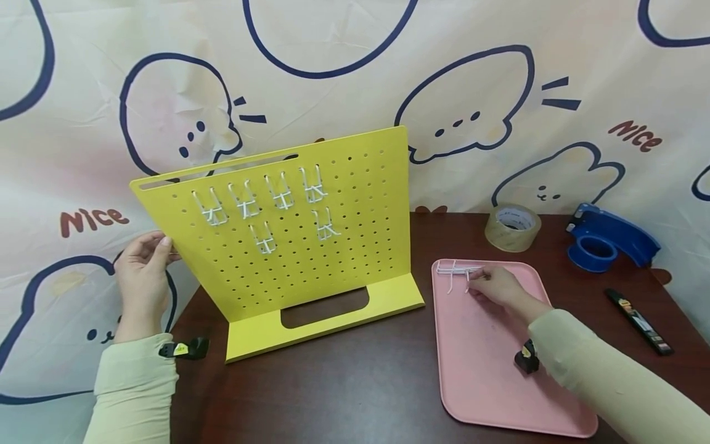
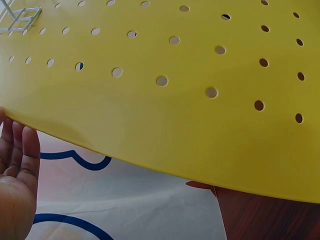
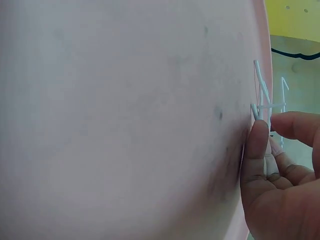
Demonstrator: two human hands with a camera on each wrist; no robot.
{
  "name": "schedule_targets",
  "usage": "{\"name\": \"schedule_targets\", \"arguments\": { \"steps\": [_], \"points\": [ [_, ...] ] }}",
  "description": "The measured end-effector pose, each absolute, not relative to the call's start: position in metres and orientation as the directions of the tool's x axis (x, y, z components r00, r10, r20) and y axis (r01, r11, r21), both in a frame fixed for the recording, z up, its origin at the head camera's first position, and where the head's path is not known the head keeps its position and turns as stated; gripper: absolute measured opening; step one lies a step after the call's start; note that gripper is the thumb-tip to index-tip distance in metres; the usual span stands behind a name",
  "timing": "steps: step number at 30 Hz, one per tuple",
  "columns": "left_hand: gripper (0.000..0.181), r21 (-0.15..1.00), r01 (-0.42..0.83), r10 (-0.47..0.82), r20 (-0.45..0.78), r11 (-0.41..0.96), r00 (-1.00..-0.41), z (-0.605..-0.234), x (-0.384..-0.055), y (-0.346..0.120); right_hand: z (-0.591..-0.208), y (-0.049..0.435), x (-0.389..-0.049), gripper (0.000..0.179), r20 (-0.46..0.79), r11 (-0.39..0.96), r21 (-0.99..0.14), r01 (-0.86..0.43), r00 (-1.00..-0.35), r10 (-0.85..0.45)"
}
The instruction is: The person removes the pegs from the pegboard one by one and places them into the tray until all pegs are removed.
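A yellow pegboard [image 1: 266, 277] stands upright on its flat foot, with several white wire hooks [image 1: 279, 196] hung in two rows, four-wide above and two below. My left hand [image 1: 145, 277] grips its left side edge, thumb toward the front; in the left wrist view the fingers [image 2: 31, 150] meet the lower rim of the sheet. Over on the right, at the far end of a pink tray [image 1: 488, 382], my right hand [image 1: 499, 287] pinches a white wire hook [image 1: 452, 280]. The right wrist view shows its prongs [image 3: 260, 85] sticking out past thumb and fingertips.
Behind the tray stands a roll of clear tape [image 1: 513, 228], with a blue tape dispenser [image 1: 610, 240] to its right. A black marker-like item [image 1: 638, 320] lies right of the tray on the dark wooden table [image 1: 344, 382]. A printed cloth [image 1: 333, 105] hangs behind.
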State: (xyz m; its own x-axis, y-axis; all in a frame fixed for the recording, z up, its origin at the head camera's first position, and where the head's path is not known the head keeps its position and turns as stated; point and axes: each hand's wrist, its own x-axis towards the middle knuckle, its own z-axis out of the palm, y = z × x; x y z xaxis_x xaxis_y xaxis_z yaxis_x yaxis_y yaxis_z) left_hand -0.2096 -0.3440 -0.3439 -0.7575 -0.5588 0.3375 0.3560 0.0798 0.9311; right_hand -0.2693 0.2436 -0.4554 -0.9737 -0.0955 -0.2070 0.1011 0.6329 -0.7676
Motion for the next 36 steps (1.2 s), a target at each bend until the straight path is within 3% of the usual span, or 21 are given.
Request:
{"name": "schedule_targets", "arguments": {
  "steps": [7, 15, 30, 36],
  "points": [
    [0.014, 0.929, 0.364, -0.562, 0.337, 0.069, -0.755, -0.344, -0.211, -0.347, -0.434, 0.242, -0.27, 0.032, -0.139, 0.686, -0.728, 0.007, -0.981, -0.138],
    [0.013, 0.929, 0.363, -0.563, 0.341, 0.077, -0.753, -0.341, -0.21, -0.347, -0.375, 0.208, -0.283, 0.039, -0.097, 0.37, -0.929, 0.014, -0.974, -0.206],
    [0.013, 0.946, 0.306, -0.563, 0.314, 0.111, -0.764, -0.341, -0.211, -0.346, -0.286, 0.094, -0.287, 0.035, -0.082, 0.009, -0.996, 0.085, -0.916, -0.392],
    [0.012, 0.953, 0.281, -0.561, 0.295, 0.113, -0.774, -0.343, -0.21, -0.346, -0.269, 0.065, -0.293, 0.032, -0.088, -0.017, -0.994, 0.104, -0.91, -0.406]
  ]
}}
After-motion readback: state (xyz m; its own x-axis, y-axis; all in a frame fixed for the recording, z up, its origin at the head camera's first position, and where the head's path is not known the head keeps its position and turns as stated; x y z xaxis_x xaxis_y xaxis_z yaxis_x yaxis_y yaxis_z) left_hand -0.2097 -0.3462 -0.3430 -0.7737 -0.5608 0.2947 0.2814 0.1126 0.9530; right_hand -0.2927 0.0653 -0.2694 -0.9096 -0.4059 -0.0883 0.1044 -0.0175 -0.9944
